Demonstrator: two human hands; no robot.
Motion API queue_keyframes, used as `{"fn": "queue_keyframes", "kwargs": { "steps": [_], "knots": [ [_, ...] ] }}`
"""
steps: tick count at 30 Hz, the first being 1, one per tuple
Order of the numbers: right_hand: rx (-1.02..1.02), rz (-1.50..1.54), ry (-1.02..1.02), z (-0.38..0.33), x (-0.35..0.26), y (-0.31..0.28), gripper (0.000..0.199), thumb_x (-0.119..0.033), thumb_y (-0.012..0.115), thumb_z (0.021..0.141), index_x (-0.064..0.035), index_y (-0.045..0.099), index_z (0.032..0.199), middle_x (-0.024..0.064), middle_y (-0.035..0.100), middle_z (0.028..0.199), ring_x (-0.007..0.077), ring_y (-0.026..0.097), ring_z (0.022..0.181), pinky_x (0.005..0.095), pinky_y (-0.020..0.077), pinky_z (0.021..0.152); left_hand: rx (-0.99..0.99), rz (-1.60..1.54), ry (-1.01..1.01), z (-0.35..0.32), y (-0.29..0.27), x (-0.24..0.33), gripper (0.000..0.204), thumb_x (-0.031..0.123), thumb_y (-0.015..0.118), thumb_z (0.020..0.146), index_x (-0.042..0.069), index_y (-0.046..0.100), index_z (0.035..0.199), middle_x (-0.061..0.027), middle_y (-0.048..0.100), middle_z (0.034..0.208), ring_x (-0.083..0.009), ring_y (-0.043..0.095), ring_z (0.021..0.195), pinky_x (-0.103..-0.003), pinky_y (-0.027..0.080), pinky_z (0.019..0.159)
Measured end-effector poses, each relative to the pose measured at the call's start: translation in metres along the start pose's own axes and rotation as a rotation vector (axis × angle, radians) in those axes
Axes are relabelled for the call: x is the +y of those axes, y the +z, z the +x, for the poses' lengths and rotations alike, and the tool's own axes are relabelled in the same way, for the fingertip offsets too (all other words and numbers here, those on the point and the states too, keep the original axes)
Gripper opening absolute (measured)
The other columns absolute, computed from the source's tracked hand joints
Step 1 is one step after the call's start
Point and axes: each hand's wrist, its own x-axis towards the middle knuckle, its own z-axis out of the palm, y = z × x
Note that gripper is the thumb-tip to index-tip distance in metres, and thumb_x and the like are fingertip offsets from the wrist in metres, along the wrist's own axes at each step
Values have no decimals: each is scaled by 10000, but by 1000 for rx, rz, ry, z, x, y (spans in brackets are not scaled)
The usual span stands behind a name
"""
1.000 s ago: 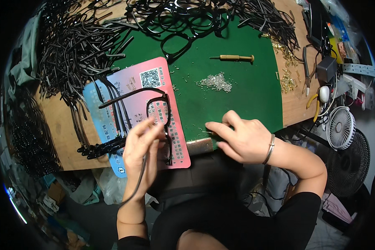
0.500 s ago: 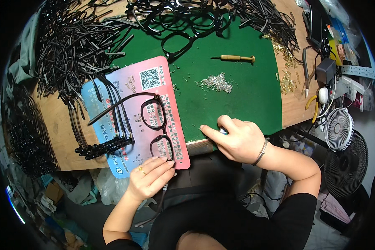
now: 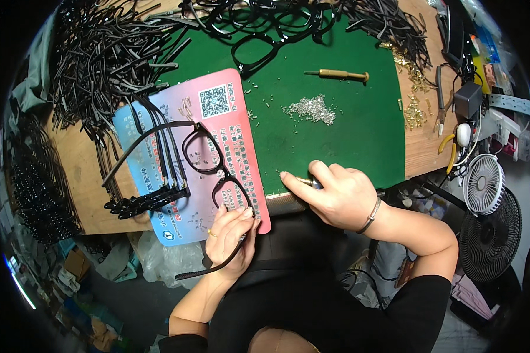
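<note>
My left hand (image 3: pixel 232 238) is closed on a black eyeglass frame (image 3: pixel 222 167) at its near end, by the hinge. One temple stretches up and left across the pink-and-blue card; the other runs down-left past my wrist. At the near edge of the green mat (image 3: pixel 359 135), my right hand (image 3: pixel 341 197) has its index fingertip down beside tiny loose bits. Its curled fingers keep a small brass-and-silver tool (image 3: pixel 310 182) in the palm, mostly hidden. Beyond it lies a heap of tiny silver screws (image 3: pixel 313 110).
A brass screwdriver (image 3: pixel 338 75) lies farther back on the mat. Black frames (image 3: pixel 256 53) and piles of dark temples (image 3: pixel 112 70) crowd the far and left sides. The printed card (image 3: pixel 250 194) carries several temples and small parts. Pliers (image 3: pixel 450 150) and a white fan (image 3: pixel 483 185) are at right.
My left hand has turned and closed around the frame's hinge end, lifting and tilting the frame; its near temple has swung up. My right hand has barely moved, and the tool in it shows more.
</note>
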Motion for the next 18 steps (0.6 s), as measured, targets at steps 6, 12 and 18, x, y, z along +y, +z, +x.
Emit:
{"fn": "queue_keyframes", "kwargs": {
  "steps": [6,12,18],
  "knots": [
    [-26,15,11,5,-2,-3,397,-147,602,724,-175,613,1119,43,470,760,154,492,508,267,432,426,-34,-50,23,2,-4,-7,232,-10,749,674,36,590,837,-90,660,869,-239,637,848,-443,425,945],
    [28,78,46,2,-1,-1,381,-147,620,730,-173,624,1109,53,481,754,168,504,518,281,444,456,-82,-42,46,8,-6,-7,187,-26,748,658,29,611,774,-87,666,835,-240,649,822,-441,426,950],
    [-6,108,70,2,0,-2,387,-143,617,724,-181,623,1109,54,494,781,171,516,527,286,453,463,-149,-20,55,15,-13,-3,186,-20,752,649,23,632,784,-95,660,839,-247,645,823,-442,437,938]
  ]
}}
